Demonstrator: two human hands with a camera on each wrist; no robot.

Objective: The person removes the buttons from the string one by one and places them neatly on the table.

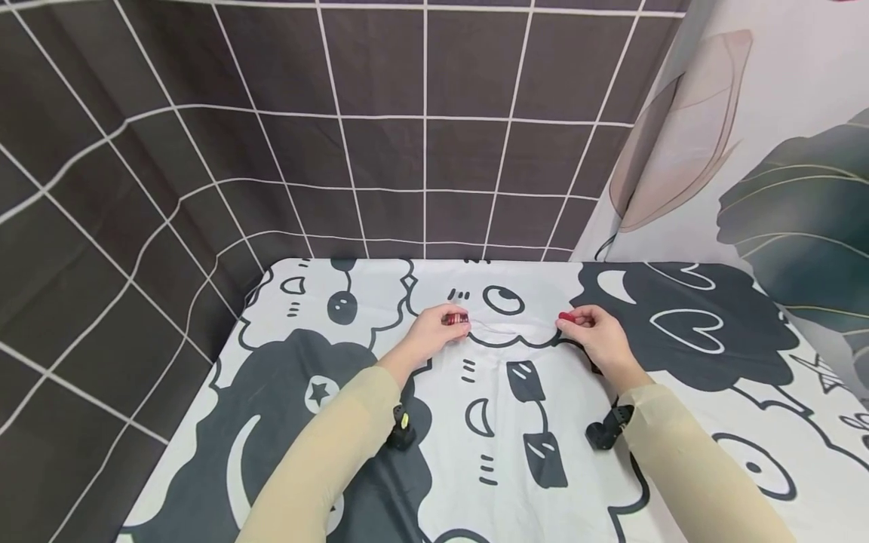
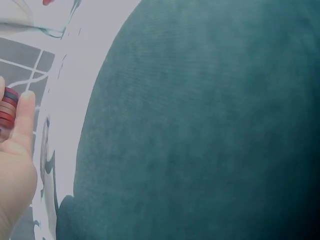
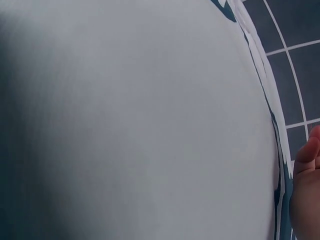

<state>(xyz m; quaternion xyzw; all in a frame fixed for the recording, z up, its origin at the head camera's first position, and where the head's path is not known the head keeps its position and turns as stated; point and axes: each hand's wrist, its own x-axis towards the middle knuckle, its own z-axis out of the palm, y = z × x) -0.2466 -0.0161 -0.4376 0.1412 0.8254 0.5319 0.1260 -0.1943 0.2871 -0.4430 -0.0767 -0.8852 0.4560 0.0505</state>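
My left hand (image 1: 429, 333) pinches a short stack of round red and dark discs (image 1: 456, 319) between thumb and fingers, just above the patterned cloth. The left wrist view shows the stack's banded edge (image 2: 8, 107) at the far left, partly cut off by the frame. To the right, my right hand (image 1: 603, 341) pinches a small red piece (image 1: 566, 317). Fingers cover most of that piece, so its full shape is hidden. Only part of the right hand (image 3: 306, 200) appears in the right wrist view, and the red piece cannot be made out there.
A white cloth with dark cartoon drawings (image 1: 489, 452) covers the surface under both hands. Behind it and along the left hangs a dark curtain with a white grid (image 1: 468, 154). A leaf-printed curtain (image 1: 781, 98) hangs at the right. Black wrist cameras (image 1: 609, 428) sit below both wrists.
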